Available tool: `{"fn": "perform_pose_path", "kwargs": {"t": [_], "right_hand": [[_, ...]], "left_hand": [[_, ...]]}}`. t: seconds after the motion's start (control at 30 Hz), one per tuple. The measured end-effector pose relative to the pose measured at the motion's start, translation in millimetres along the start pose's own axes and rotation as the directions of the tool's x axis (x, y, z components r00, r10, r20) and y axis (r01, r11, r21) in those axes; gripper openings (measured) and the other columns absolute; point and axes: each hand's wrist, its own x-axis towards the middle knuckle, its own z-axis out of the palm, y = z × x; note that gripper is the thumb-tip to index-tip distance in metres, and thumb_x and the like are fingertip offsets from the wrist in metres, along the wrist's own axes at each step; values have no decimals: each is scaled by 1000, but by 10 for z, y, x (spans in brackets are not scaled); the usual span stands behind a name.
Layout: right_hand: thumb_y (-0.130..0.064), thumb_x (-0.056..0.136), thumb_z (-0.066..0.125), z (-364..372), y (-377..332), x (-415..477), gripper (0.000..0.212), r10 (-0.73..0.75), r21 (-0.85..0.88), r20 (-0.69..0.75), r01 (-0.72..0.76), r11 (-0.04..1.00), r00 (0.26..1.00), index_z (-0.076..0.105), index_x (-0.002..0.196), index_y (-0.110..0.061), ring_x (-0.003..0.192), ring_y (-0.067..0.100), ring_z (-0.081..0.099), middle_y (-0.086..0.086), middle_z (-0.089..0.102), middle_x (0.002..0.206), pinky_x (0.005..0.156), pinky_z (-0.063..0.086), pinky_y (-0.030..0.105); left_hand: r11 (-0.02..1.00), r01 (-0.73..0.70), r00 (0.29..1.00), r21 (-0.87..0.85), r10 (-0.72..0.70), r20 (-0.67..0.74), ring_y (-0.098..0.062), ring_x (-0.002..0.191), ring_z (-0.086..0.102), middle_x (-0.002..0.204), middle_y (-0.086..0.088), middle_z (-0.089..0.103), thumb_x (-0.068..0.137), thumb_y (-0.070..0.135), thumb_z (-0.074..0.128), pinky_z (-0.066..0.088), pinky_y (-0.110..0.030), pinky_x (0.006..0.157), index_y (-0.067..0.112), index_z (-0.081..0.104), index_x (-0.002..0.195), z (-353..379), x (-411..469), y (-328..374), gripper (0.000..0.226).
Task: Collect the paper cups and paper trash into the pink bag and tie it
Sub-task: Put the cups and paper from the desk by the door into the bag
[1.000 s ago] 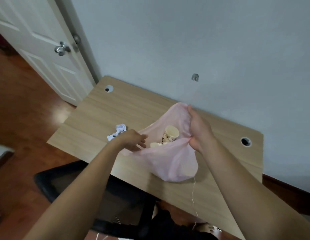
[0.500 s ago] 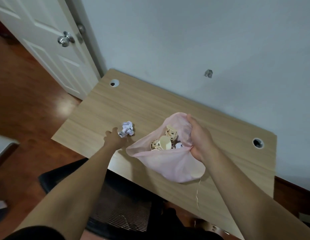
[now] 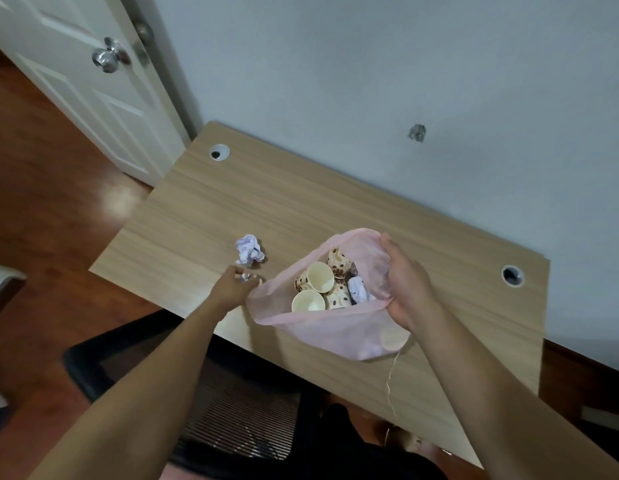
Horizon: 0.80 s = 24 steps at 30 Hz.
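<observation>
The pink bag (image 3: 335, 329) lies open on the wooden desk (image 3: 301, 209). Inside it are several patterned paper cups (image 3: 320, 282) and a crumpled paper (image 3: 358, 289). My right hand (image 3: 405, 289) grips the bag's right rim and holds the mouth open. My left hand (image 3: 231, 289) is at the bag's left rim, its fingers curled round a small white paper scrap (image 3: 244, 276). A crumpled paper ball (image 3: 249, 251) lies on the desk just beyond my left hand, apart from it.
A thin string (image 3: 391, 382) hangs from the bag over the desk's front edge. A black mesh chair (image 3: 231, 410) stands under the desk's front edge. The desk has cable holes at its left (image 3: 219, 152) and right (image 3: 512, 275). A white door (image 3: 93, 81) stands at the far left.
My left hand left the bag, reached out to the paper on the desk, and has come back to the bag's left rim with a small scrap. My right hand keeps its hold.
</observation>
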Motion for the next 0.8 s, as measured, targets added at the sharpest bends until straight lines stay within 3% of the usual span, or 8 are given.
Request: {"fn": "perform_pose_path", "kwargs": {"t": [0.1, 0.17, 0.23, 0.3, 0.37, 0.47, 0.63, 0.8], "right_hand": [[-50, 102, 73, -85, 19, -60, 35, -8, 27, 21, 8, 1000, 1000, 83, 120, -21, 112, 26, 77, 6, 83, 120, 96, 55, 44], [-50, 104, 70, -120, 53, -108, 35, -1, 56, 56, -2, 998, 998, 85, 120, -22, 105, 29, 72, 14, 80, 127, 90, 47, 45], [-50, 105, 69, -130, 87, -140, 36, -1, 72, 69, -4, 997, 998, 85, 121, -22, 106, 31, 70, 19, 76, 133, 92, 46, 47], [-46, 107, 68, -115, 90, -189, 37, -13, 94, 65, 7, 996, 998, 83, 124, -17, 113, 36, 76, 20, 79, 128, 99, 55, 51], [-42, 109, 65, -103, 60, -250, 35, -32, 93, 65, 26, 995, 997, 83, 122, -15, 116, 34, 77, 15, 82, 121, 99, 58, 46], [-42, 109, 64, -107, 33, -314, 31, -41, 68, 59, 37, 997, 997, 87, 110, -21, 101, 26, 77, 7, 84, 114, 85, 56, 37], [-49, 107, 67, -138, 49, -340, 34, -9, 50, 50, 6, 999, 999, 84, 118, -22, 88, 15, 76, 0, 84, 108, 66, 54, 27], [-49, 106, 67, -139, 82, -283, 36, 17, 94, 54, -22, 995, 998, 82, 124, -21, 91, 20, 72, 4, 82, 109, 66, 51, 30]], "left_hand": [[903, -75, 970, -422, 165, 180, -23, 90, 67, 120, -11, 67, 97, 25, 73, 56, -37, 78, 20, 69, 121, 38, -338, 403, 25], [846, -33, 905, -532, 251, 344, -21, 90, 64, 116, -8, 67, 98, 21, 73, 52, -33, 79, 20, 71, 125, 176, -612, 634, 27], [886, -51, 830, -460, 294, 473, -20, 91, 63, 116, -8, 69, 97, 21, 77, 56, -31, 79, 17, 72, 125, 405, -814, 756, 29], [942, -154, 798, -298, 297, 525, -18, 89, 64, 107, -10, 67, 99, 22, 79, 58, -29, 78, 13, 72, 125, 689, -947, 785, 29], [961, -224, 806, -164, 277, 523, -19, 81, 66, 98, -11, 63, 96, 28, 82, 60, -29, 78, 16, 72, 122, 944, -1030, 785, 31], [973, -228, 863, -43, 223, 453, -16, 71, 73, 98, -7, 71, 94, 39, 82, 61, -28, 76, 23, 68, 121, 1201, -1065, 726, 34], [936, -257, 882, 239, 127, 453, -11, 87, 79, 106, 4, 82, 96, 60, 70, 57, -37, 102, 33, 56, 138, 1256, -1064, 735, 51], [926, -275, 853, 259, 110, 510, -22, 94, 81, 105, 2, 84, 106, 46, 62, 62, -38, 89, 15, 72, 119, 812, -1004, 1041, 35]]}}
